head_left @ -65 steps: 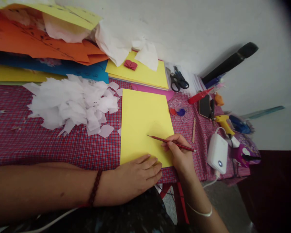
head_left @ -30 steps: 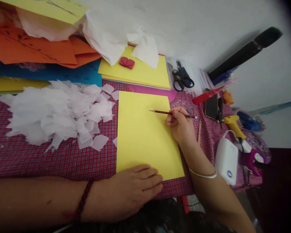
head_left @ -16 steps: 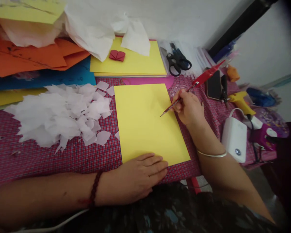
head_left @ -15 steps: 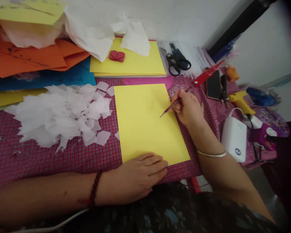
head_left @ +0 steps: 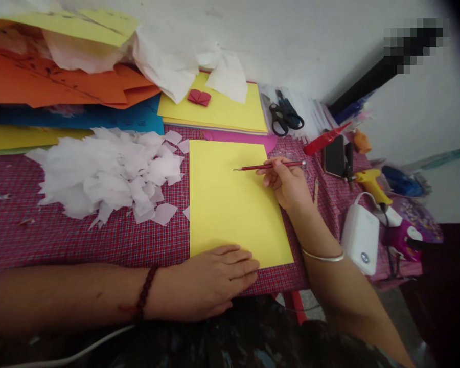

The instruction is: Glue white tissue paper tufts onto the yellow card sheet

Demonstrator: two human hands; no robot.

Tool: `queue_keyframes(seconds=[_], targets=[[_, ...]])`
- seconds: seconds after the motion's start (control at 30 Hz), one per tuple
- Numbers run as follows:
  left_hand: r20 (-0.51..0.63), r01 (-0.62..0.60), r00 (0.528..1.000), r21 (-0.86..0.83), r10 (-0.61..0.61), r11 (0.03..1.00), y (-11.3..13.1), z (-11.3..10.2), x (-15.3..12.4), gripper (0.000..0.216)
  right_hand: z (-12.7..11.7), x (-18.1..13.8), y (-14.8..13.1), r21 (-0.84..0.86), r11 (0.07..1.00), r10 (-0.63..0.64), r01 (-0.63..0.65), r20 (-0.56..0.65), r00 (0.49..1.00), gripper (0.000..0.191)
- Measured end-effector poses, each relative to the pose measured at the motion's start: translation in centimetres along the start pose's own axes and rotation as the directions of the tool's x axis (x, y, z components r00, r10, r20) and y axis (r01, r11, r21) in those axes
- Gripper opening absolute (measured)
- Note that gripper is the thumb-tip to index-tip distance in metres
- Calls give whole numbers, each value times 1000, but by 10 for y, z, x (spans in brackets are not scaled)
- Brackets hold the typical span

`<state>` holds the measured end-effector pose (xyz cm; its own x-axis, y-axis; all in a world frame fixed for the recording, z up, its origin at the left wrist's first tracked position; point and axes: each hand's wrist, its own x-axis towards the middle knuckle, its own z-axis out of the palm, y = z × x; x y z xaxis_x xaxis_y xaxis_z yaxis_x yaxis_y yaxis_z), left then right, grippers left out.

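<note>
A yellow sheet of paper (head_left: 230, 199) lies flat on the red checked tablecloth (head_left: 99, 240). My left hand (head_left: 210, 281) rests flat on the sheet's near edge, fingers stretched out, a dark beaded band on the wrist. My right hand (head_left: 287, 181) sits at the sheet's right edge and pinches a red pencil (head_left: 268, 165). The pencil lies nearly level, its tip pointing left over the upper part of the sheet. A thin bangle circles my right wrist.
A heap of white tissue pieces (head_left: 107, 171) lies left of the sheet. Orange, blue and yellow papers (head_left: 61, 82) are stacked at the back, with black scissors (head_left: 285, 117). On the right are a phone (head_left: 333, 156), a yellow glue gun (head_left: 368, 181) and a white power bank (head_left: 360, 237).
My right hand turned the pencil from a downward slant to nearly level and shifted slightly toward me. The left hand stayed pressed on the sheet's near edge.
</note>
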<state>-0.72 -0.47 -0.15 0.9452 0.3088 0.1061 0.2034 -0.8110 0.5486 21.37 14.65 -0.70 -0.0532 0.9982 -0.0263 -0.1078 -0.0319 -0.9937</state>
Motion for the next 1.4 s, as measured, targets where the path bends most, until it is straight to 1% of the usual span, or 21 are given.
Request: queue_keyframes(seconds=[0.13, 0.43, 0.63, 0.8, 0.97, 1.13, 1.27, 1.4], targets=[[4, 7, 1000, -5, -7, 1000, 1, -3, 1, 55, 0, -1, 0, -13, 1000, 17, -17, 21, 1000, 37], [-48, -13, 999, -8, 12, 1000, 0, -2, 1, 57, 2, -5, 0, -56, 997, 45, -45, -1, 999, 35], [-81, 3, 997, 21, -1, 1000, 0, 0, 3, 48, 2, -6, 2, -90, 996, 17, -13, 43, 999, 31], [-73, 2, 997, 32, 0, 999, 0, 0, 2, 48, 1, -5, 3, -81, 997, 17, -12, 62, 998, 28], [-61, -6, 998, 29, 8, 1000, 0, 2, 2, 50, -1, -3, 4, -41, 999, 16, -14, 32, 999, 27], [-79, -3, 997, 3, 3, 1000, 0, 1, 2, 50, -3, 0, 4, 30, 999, 16, -16, 5, 1000, 29], [-58, 0, 998, -5, 0, 1000, 0, -1, 3, 50, -2, -1, 5, 19, 1000, 21, -21, 0, 1000, 29], [-60, -1, 998, -8, 0, 1000, 0, -1, 3, 50, -1, -3, 7, 0, 1000, 17, -17, 29, 999, 26]])
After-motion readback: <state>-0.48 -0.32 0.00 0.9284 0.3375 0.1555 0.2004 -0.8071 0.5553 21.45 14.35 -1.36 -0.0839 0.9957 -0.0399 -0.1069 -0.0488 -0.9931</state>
